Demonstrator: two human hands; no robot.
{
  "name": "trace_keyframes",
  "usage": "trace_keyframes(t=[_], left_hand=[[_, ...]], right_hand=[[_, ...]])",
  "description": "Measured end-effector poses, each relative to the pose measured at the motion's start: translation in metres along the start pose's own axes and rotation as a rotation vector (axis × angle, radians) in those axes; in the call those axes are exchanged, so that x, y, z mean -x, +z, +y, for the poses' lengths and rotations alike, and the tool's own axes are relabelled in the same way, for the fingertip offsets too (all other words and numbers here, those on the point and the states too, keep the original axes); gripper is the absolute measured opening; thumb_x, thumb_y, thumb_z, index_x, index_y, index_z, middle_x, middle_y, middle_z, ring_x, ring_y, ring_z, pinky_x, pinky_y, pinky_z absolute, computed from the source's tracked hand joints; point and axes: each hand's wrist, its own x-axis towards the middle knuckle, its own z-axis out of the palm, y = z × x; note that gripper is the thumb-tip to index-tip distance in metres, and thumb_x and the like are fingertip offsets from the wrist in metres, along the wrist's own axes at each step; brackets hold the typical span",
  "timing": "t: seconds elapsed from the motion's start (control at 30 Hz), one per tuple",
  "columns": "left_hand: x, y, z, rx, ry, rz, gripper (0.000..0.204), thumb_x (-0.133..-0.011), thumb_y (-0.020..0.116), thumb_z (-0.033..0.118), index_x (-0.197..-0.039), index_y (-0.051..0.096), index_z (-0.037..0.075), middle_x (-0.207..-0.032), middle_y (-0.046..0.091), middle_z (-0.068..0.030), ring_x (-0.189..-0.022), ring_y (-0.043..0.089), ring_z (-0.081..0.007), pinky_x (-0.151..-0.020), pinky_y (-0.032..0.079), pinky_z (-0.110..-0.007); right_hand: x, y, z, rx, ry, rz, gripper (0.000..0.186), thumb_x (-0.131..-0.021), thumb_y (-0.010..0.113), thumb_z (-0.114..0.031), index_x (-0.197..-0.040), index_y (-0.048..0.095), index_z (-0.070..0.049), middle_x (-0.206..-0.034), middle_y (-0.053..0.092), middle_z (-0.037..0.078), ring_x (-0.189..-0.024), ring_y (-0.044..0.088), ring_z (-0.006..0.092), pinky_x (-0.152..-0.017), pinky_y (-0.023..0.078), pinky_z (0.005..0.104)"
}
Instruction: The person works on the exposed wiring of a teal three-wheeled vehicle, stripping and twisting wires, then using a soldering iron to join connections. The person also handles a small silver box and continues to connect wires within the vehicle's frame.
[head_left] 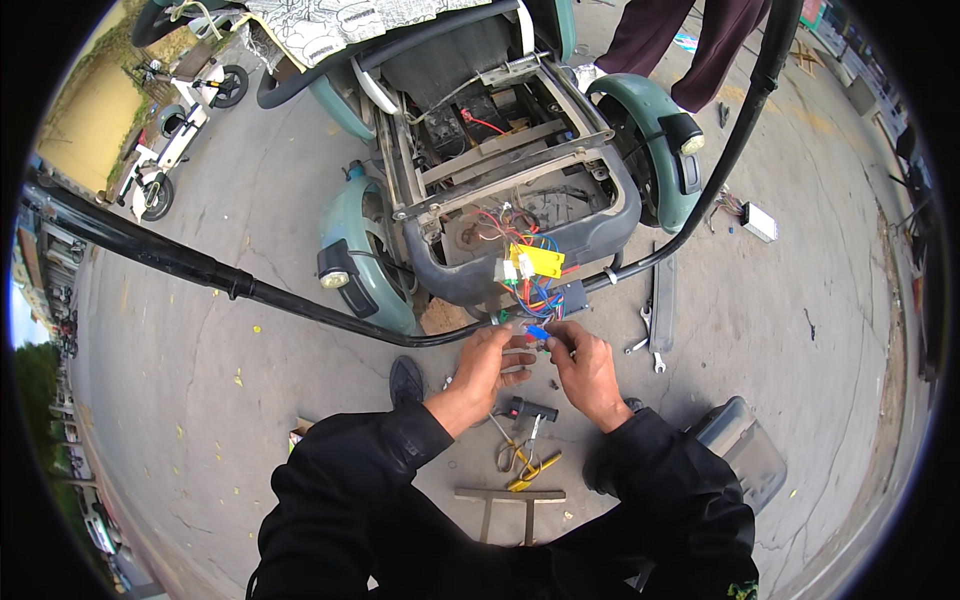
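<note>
My right hand (588, 376) pinches a small blue piece (538, 333) between thumb and fingertips; whether it is a connector or tape cannot be made out. Close on its left, my left hand (478, 372) is curled with thumb and forefinger together at the wire ends, and what lies between them is too small to name. A tangle of coloured wires (545, 297) rises just beyond both hands, with a yellow tag (540, 261) and white connectors (510, 271) among it. Beside the wires sits a dark box (572, 297). Behind stands a green three-wheeled vehicle frame (520, 165), its inside exposed.
A black bar (250, 288) curves across between me and the vehicle. Pliers (525, 462) and a black handlebar grip (531, 409) lie between my feet. Wrenches (658, 335) and a grey bin (745, 445) are on the right. Another person's legs (690, 45) stand beyond the wheel.
</note>
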Motion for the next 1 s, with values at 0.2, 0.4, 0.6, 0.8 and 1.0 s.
trace_keyframes(t=[0.2,0.4,0.6,0.8,1.0], left_hand=[[-0.006,0.004,-0.004,0.002,-0.034,-0.079,0.033,-0.112,0.058,0.044,-0.117,0.063,0.012,-0.112,0.068,-0.0035,-0.099,0.070,-0.0175,-0.077,0.059,-0.036],[-0.012,0.005,-0.003,0.047,-0.024,-0.040,0.029,-0.112,0.059,0.043,-0.115,0.065,0.015,-0.103,0.067,0.0003,-0.094,0.066,-0.0129,-0.077,0.054,-0.036],[-0.014,0.009,-0.003,-0.023,0.009,0.044,0.029,-0.112,0.060,0.043,-0.115,0.065,0.014,-0.100,0.067,0.0027,-0.093,0.065,-0.0103,-0.074,0.053,-0.033],[-0.022,0.012,-0.005,-0.016,0.049,0.049,0.030,-0.112,0.062,0.040,-0.114,0.067,0.011,-0.098,0.068,0.0026,-0.085,0.064,-0.0085,-0.072,0.055,-0.033],[-0.025,0.011,-0.007,-0.015,0.046,0.042,0.029,-0.111,0.062,0.037,-0.112,0.066,0.008,-0.100,0.068,0.0006,-0.090,0.065,-0.0105,-0.073,0.056,-0.033]], right_hand=[[-0.001,0.011,-0.003,-0.010,0.017,-0.041,0.022,-0.099,0.067,-0.008,-0.119,0.072,0.000,-0.105,0.078,0.023,-0.094,0.076,0.0428,-0.082,0.060,0.0473],[-0.005,0.018,-0.002,0.039,-0.067,-0.048,0.022,-0.099,0.067,-0.008,-0.120,0.070,0.000,-0.104,0.078,0.022,-0.092,0.074,0.0449,-0.081,0.059,0.0497],[-0.006,0.019,-0.004,0.031,-0.033,-0.075,0.023,-0.099,0.068,-0.009,-0.120,0.068,0.000,-0.102,0.077,0.022,-0.088,0.075,0.0426,-0.078,0.059,0.0488],[-0.008,0.019,-0.008,0.216,-0.105,-0.075,0.029,-0.098,0.072,-0.012,-0.125,0.067,-0.004,-0.101,0.077,0.020,-0.085,0.075,0.0417,-0.074,0.059,0.0492],[-0.009,0.018,-0.013,0.346,-0.146,-0.062,0.031,-0.098,0.073,-0.015,-0.127,0.066,-0.008,-0.104,0.076,0.020,-0.086,0.075,0.0421,-0.071,0.059,0.0498]])
